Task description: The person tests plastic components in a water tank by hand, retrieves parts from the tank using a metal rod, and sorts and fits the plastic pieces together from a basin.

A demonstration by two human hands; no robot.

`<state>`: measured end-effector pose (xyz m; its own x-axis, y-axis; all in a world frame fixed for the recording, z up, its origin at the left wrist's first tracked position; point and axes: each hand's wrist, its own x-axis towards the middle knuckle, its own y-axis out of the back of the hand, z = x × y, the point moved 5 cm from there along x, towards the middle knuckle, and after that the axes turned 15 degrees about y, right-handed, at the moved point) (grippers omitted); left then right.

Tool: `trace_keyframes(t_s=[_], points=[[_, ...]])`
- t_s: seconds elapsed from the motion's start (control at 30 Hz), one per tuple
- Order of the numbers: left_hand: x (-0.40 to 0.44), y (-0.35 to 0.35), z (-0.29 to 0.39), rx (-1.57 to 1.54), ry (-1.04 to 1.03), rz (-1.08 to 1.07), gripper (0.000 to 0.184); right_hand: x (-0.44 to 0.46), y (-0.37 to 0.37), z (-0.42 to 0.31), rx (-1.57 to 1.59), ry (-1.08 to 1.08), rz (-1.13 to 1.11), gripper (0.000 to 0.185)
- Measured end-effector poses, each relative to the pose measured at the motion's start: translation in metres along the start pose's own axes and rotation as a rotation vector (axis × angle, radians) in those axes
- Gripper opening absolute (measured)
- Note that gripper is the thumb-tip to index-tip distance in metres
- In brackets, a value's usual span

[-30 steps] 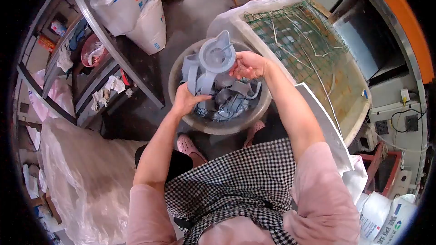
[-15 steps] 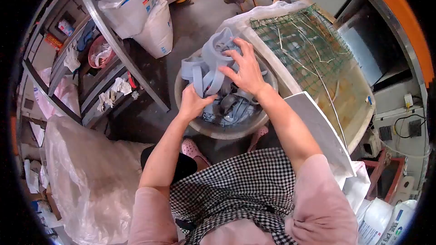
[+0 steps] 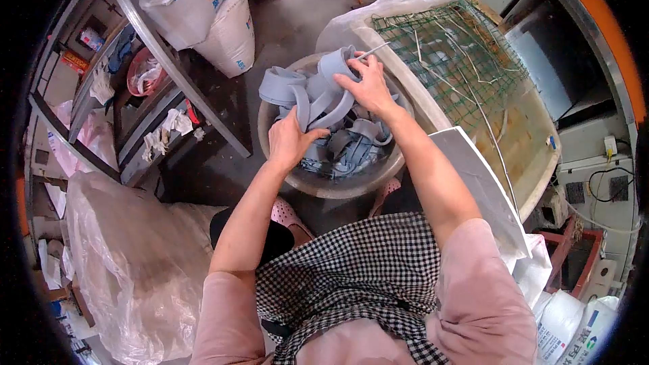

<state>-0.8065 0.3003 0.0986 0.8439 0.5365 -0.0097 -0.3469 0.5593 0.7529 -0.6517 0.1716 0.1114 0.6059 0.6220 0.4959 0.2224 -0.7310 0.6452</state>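
Observation:
A round tub (image 3: 321, 188) stands on the floor before me, heaped with curled grey plastic strips (image 3: 277, 88). Darker strips and scraps (image 3: 341, 159) lie lower inside it. My left hand (image 3: 291, 140) is at the near left of the heap, thumb and fingers closed around the lower end of a grey strip. Higher up on the right, my right hand (image 3: 370, 86) grips a wide grey loop (image 3: 331, 67) by its edge. A thin grey rod-like piece (image 3: 373, 51) sticks out past the right fingertips.
To the right is a pale water trough (image 3: 524, 179) with green wire mesh (image 3: 449, 54) over it. A white board (image 3: 466, 169) leans by my right arm. A metal shelf frame (image 3: 176, 74) and white sacks (image 3: 230, 34) stand left; clear plastic sheeting (image 3: 128, 263) lies nearer.
Both hands have risen slightly in view, and the grey strips between them have shifted and spread. A loop at the left now sits higher, and the thin piece shows beyond the right hand.

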Motion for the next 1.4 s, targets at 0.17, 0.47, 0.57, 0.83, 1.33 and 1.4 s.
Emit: trace_keyframes(t_s=[0.17, 0.47, 0.57, 0.83, 1.33, 1.4], points=[[-0.001, -0.004, 0.003, -0.019, -0.045, -0.01, 0.06, -0.002, -0.002, 0.015, 0.071, -0.087, -0.041, 0.06], [-0.007, -0.02, 0.008, 0.148, -0.003, -0.027, 0.054, -0.014, -0.018, 0.042, 0.019, -0.264, -0.204, 0.065], [-0.006, -0.015, 0.011, 0.172, -0.044, 0.019, 0.054, -0.019, -0.023, 0.048, 0.029, -0.315, -0.185, 0.068], [-0.003, -0.03, 0.001, 0.029, 0.049, 0.048, 0.061, -0.006, -0.006, 0.031, -0.145, -0.29, -0.178, 0.067], [0.003, -0.023, 0.006, -0.227, 0.097, 0.149, 0.061, 0.0, -0.002, 0.035, -0.158, -0.205, -0.077, 0.061], [-0.002, -0.027, 0.004, -0.2, 0.117, 0.144, 0.063, -0.001, 0.0, 0.036, -0.127, -0.207, -0.068, 0.059]])
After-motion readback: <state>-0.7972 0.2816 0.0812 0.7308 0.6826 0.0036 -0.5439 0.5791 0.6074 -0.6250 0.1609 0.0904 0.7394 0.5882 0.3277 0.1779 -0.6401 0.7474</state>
